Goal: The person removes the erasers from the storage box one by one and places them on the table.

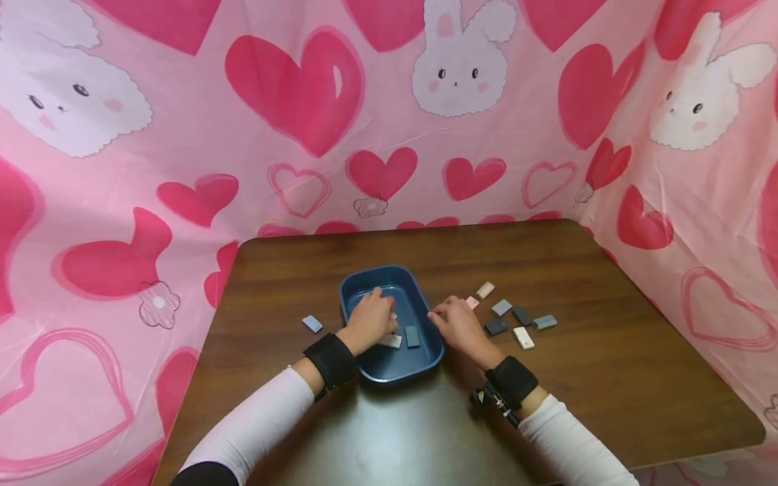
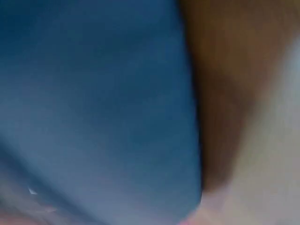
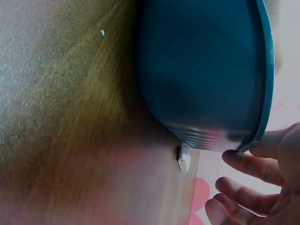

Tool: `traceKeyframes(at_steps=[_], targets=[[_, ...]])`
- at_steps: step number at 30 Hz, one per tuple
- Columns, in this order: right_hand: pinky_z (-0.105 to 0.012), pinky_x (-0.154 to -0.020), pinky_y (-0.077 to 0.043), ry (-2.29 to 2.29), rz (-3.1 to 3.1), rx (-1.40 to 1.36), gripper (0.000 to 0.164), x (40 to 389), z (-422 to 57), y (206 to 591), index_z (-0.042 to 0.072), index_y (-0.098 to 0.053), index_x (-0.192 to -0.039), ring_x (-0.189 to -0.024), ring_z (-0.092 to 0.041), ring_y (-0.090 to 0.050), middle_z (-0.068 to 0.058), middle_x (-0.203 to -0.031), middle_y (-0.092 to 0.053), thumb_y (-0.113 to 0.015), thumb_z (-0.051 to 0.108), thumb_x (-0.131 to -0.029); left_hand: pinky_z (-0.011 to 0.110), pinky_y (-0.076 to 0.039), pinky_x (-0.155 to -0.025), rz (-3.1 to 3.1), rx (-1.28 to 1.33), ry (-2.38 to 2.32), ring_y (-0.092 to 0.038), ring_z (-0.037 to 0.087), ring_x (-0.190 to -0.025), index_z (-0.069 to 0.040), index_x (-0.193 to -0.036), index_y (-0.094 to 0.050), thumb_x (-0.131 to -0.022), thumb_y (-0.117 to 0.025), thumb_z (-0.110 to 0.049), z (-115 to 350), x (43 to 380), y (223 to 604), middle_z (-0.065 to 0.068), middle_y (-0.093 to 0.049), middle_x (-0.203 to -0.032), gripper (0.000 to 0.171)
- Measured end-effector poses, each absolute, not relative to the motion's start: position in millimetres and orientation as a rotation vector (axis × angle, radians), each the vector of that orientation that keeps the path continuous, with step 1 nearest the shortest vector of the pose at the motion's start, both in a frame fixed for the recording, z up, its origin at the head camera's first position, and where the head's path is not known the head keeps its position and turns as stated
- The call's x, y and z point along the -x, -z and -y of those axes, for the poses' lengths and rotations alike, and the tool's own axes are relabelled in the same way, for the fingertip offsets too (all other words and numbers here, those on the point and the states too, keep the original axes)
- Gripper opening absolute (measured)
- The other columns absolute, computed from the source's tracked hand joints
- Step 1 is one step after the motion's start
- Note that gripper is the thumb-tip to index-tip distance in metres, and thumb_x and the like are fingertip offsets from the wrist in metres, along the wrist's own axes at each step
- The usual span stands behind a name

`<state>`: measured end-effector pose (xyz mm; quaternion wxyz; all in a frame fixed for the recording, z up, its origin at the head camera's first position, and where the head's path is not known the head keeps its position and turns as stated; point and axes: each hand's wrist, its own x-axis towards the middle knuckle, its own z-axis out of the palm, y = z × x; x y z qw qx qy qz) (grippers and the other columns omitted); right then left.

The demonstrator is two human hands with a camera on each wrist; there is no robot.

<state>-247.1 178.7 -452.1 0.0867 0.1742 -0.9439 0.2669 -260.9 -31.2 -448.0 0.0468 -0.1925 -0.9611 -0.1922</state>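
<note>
A deep blue tray [image 1: 395, 374] with rounded corners stands on the table. My left hand [image 1: 371, 318] reaches over its left side, fingers bent down inside; whether they pinch anything is hidden. Close to those fingers lie a whitish rectangular block [image 1: 391, 341] and a grey-blue block [image 1: 412, 336] on the tray's floor. On the right side, my right hand [image 1: 460, 327] pinches the tray's rim between thumb and index finger. The right wrist view shows that hand [image 3: 258, 180] at the rim, the other fingers loosely bent below. Blue blurred tray wall [image 2: 108, 93] fills much of the left wrist view.
Right of the tray several small blocks lie scattered, among them a beige one [image 1: 485, 290], a pink one [image 1: 472, 302], a white one [image 1: 523, 338] and a dark one [image 1: 496, 327]. A lilac block [image 1: 313, 324] lies left of the tray. Pink patterned cloth [image 1: 389, 121] surrounds the wooden table [image 1: 292, 270].
</note>
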Motion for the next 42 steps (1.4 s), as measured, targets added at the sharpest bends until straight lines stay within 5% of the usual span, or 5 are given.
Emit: traceKeyframes(at_steps=[9, 21, 36, 42], targets=[[-0.040, -0.075, -0.049, -0.849, 2.844, -0.472, 0.019, 246, -181, 451, 0.001, -0.076, -0.094, -0.086, -0.027, -0.060, -0.014, -0.091, -0.065, -0.066, 0.018, -0.091, 0.048, -0.049, -0.084, 2.754, 0.337, 0.706, -0.056, 0.036, -0.098, -0.003, -0.107, -0.069, -0.083, -0.073, -0.017, 109, 291, 418, 0.018, -0.056, -0.108, 0.028], [-0.039, -0.073, -0.049, -0.845, 2.863, -0.485, 0.019, 247, -183, 450, 0.002, -0.076, -0.094, -0.085, -0.025, -0.059, -0.013, -0.090, -0.064, -0.066, 0.019, -0.091, 0.052, -0.051, -0.083, 2.943, 0.253, 0.680, -0.059, 0.038, -0.090, 0.004, -0.117, -0.063, -0.082, -0.074, -0.012, 160, 295, 478, 0.024, -0.056, -0.107, 0.040], [-0.042, -0.076, -0.050, -0.820, 2.884, -0.474, 0.018, 247, -179, 448, 0.004, -0.076, -0.094, -0.089, -0.026, -0.061, -0.013, -0.093, -0.068, -0.067, 0.019, -0.090, 0.051, -0.049, -0.086, 2.790, 0.233, 0.711, -0.061, 0.039, -0.097, 0.001, -0.115, -0.065, -0.085, -0.072, -0.017, 144, 286, 451, 0.022, -0.059, -0.110, 0.036], [-0.040, -0.073, -0.049, -0.831, 2.872, -0.470, 0.017, 248, -179, 451, 0.003, -0.076, -0.094, -0.084, -0.025, -0.060, -0.013, -0.092, -0.067, -0.067, 0.018, -0.090, 0.044, -0.055, -0.081, 2.831, 0.620, 0.594, -0.065, 0.028, -0.091, -0.006, -0.111, -0.070, -0.086, -0.073, -0.019, 90, 260, 431, 0.013, -0.066, -0.104, 0.028]])
